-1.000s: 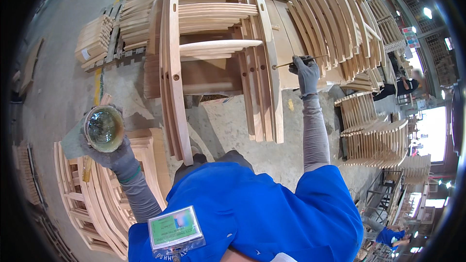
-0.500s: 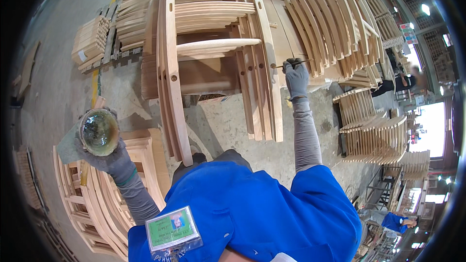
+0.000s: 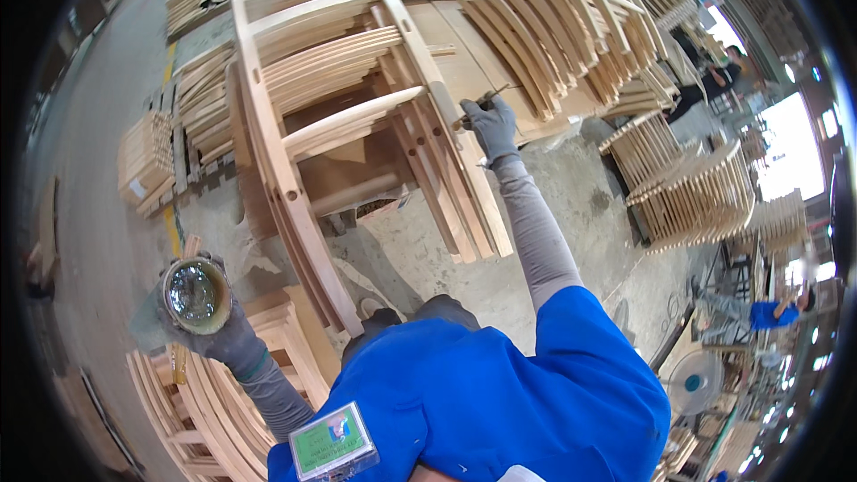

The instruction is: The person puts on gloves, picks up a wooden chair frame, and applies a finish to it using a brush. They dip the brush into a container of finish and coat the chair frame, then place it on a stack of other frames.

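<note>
A round cup [image 3: 217, 314] of clear, glossy liquid is held level in my gloved left hand [image 3: 234, 339], fingers wrapped round it. A greenish sheet or cloth [image 3: 148, 323] shows behind the cup, and a yellowish stick-like piece [image 3: 178, 364] hangs below the hand. My right hand [image 3: 493, 132], also gloved, pinches a thin dark stick [image 3: 502, 90]; whether it has bristles I cannot tell. Its lower end is at the right-hand post [image 3: 437, 89] of the top wooden chair-back frame [image 3: 255, 80]. Several such frames lie stacked, with round holes in their posts.
Curved wooden slats [image 3: 509, 36] stand in rows on the board-topped surface [image 3: 446, 31] beyond my right hand. More curved frames [image 3: 192, 411] are stacked at lower left. Wood bundles [image 3: 147, 161] sit at left, slatted stacks [image 3: 687, 187] at right. Other people [image 3: 775, 314] are farther off.
The whole view has turned and shifted, so the frames now slant. My right hand with the stick has stayed close to the right-hand post. My left hand still holds the cup.
</note>
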A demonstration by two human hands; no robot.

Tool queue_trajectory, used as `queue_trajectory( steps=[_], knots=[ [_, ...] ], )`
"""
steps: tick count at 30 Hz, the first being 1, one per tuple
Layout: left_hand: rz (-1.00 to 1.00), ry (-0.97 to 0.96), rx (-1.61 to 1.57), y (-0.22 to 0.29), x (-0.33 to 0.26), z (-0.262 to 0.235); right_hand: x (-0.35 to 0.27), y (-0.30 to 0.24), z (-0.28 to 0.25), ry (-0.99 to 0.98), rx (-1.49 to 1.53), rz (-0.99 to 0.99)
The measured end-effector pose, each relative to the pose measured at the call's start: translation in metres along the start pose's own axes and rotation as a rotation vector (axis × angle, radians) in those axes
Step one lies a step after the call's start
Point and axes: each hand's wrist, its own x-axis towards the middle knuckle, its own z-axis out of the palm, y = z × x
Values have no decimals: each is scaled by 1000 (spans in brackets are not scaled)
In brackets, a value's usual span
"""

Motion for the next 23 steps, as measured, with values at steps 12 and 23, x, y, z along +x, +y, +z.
queue_trajectory(
  steps=[12, 23],
  knots=[
    [433, -343, 573, -43, -61, 57, -59, 9, -105, 115, 727, 76],
    [-1260, -401, -299, -112, -309, 188, -306, 116, -401, 470, 583, 276]
  ],
)
